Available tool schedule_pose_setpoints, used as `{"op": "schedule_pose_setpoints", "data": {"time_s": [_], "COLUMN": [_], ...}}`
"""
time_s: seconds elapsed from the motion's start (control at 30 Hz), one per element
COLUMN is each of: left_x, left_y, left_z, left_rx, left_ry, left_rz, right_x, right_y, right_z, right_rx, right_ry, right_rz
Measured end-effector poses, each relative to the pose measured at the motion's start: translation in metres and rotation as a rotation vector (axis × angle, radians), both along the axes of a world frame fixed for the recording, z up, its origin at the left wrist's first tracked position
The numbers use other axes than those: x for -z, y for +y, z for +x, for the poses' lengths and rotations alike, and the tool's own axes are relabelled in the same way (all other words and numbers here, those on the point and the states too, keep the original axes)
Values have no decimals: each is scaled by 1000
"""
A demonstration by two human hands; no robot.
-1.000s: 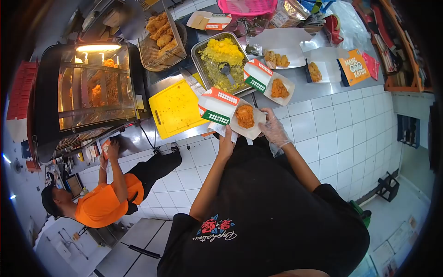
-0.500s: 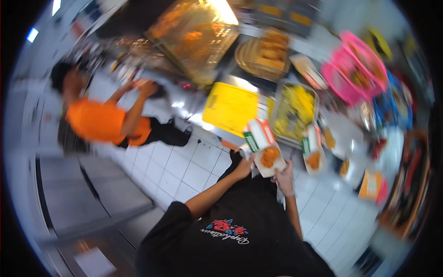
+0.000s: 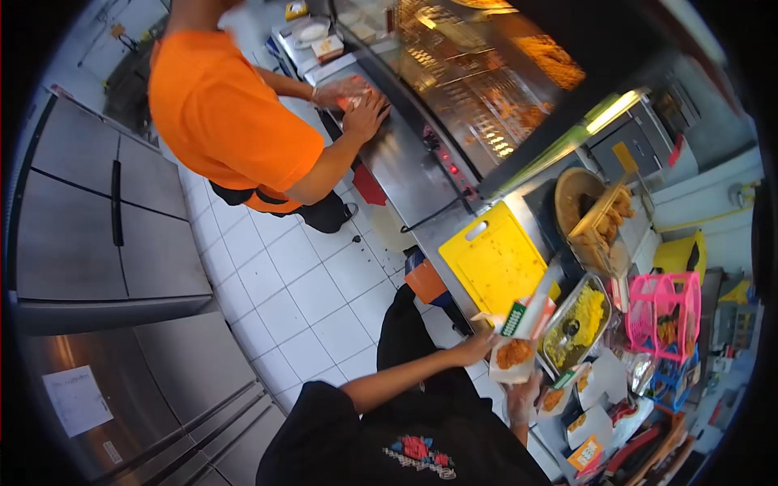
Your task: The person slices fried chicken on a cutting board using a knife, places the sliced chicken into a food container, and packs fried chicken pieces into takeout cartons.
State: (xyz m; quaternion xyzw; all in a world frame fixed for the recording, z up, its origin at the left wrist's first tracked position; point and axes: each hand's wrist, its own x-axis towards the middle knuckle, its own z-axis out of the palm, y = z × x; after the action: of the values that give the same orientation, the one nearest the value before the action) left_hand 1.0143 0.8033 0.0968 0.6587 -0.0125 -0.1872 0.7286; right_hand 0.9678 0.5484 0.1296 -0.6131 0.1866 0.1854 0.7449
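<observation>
An open paper takeaway box [image 3: 509,374] with a piece of fried chicken [image 3: 514,353] inside is in front of me, its green, white and orange lid raised. My left hand [image 3: 475,347] grips the box at its left side. My right hand [image 3: 523,395], in a clear glove, is closed at the box's lower right corner, fingers partly hidden. Just right of that hand is a second open box [image 3: 553,400] with fried chicken. Beyond the boxes is a metal tray [image 3: 601,332] of yellow rice with a scoop in it.
A yellow cutting board [image 3: 496,259] lies on the steel counter [image 3: 405,182]. Behind it stand a lit food display [image 3: 478,89] and a basket of fried pieces [image 3: 600,227]. A pink basket [image 3: 664,312] is at right. At left, a co-worker in orange [image 3: 231,121] handles something red.
My view has turned to the left, so the co-worker and display look larger. The box stays in my hands. The co-worker's hands are now down at the counter.
</observation>
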Motion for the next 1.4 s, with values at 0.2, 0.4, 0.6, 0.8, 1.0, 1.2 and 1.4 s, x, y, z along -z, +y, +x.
{"op": "schedule_pose_setpoints", "data": {"time_s": [0.2,0.4,0.6,0.8,1.0,1.2,1.4], "left_x": [13,8,13,-6,-17,6,15], "left_y": [17,44,55,132,245,295,322], "left_z": [-5,-24,-56,-20,33,86,97], "left_rx": [2,-42,-557,-941,-675,-680,-705], "left_ry": [24,133,149,-120,6,-28,157], "left_rz": [-38,-10,41,67,141,122,-97], "right_x": [41,-7,-114,-116,-97,-92,-123], "right_y": [-11,21,228,333,439,461,489], "right_z": [-14,11,87,127,165,213,308], "right_rx": [389,-44,-793,-727,-523,-360,-36], "right_ry": [236,-133,-863,-881,-948,-502,-835], "right_rz": [13,-742,-1084,-1020,-1096,-963,-1182]}}
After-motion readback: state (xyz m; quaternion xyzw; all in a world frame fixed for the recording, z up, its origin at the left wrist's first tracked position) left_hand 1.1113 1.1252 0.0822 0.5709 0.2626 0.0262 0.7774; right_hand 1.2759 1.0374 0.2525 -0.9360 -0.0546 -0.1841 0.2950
